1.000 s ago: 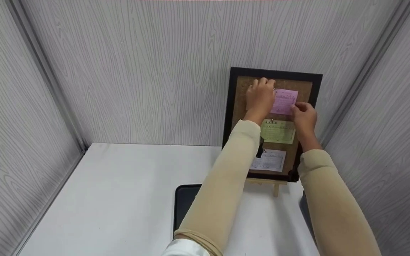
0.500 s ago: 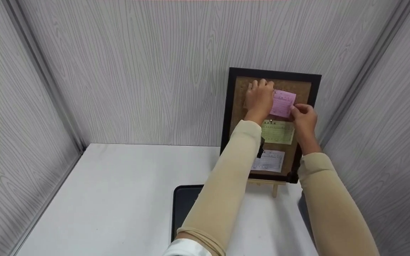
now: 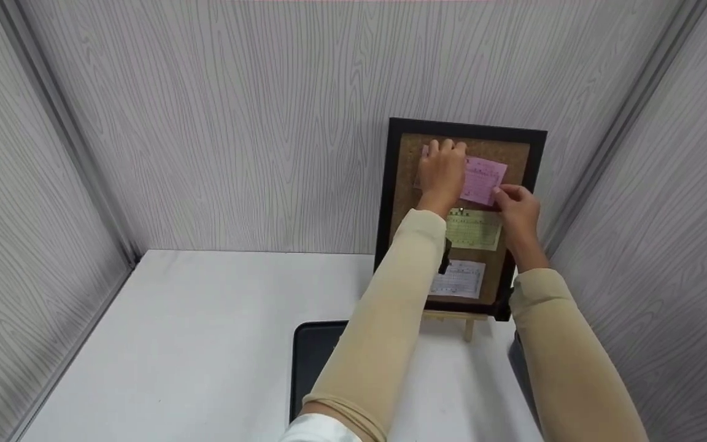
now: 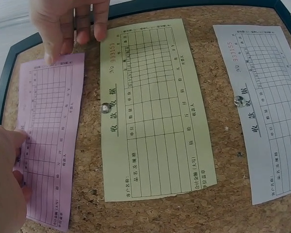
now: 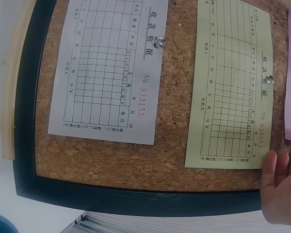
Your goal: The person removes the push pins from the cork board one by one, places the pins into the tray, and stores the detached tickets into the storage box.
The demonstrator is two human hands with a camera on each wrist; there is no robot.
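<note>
A pink receipt slip (image 3: 483, 179) lies tilted against the top of a framed corkboard (image 3: 522, 150), its right side lower than its left. My right hand (image 3: 518, 209) pinches the slip's right edge between thumb and finger. Curled over the slip's upper middle is my left hand (image 3: 443, 172); in the left wrist view its finger and thumb tips (image 4: 20, 138) grip at the slip's top edge. I cannot tell whether a pin is between them. Below, a yellow-green receipt (image 4: 157, 111) and a white receipt (image 5: 106, 73) are each held by a clear pushpin (image 4: 105, 108).
The corkboard leans on a small wooden easel (image 3: 469, 328) on the white table (image 3: 206, 331). A dark tray (image 3: 316, 350) lies partly under the left sleeve. Beside the right sleeve shows a dark blue object (image 3: 520, 365). Wood-grain panels (image 3: 255, 123) enclose the table.
The pink slip has turned clockwise, its right side dropping with the right hand. Its left part now shows past the left hand. The whole head view has shifted slightly.
</note>
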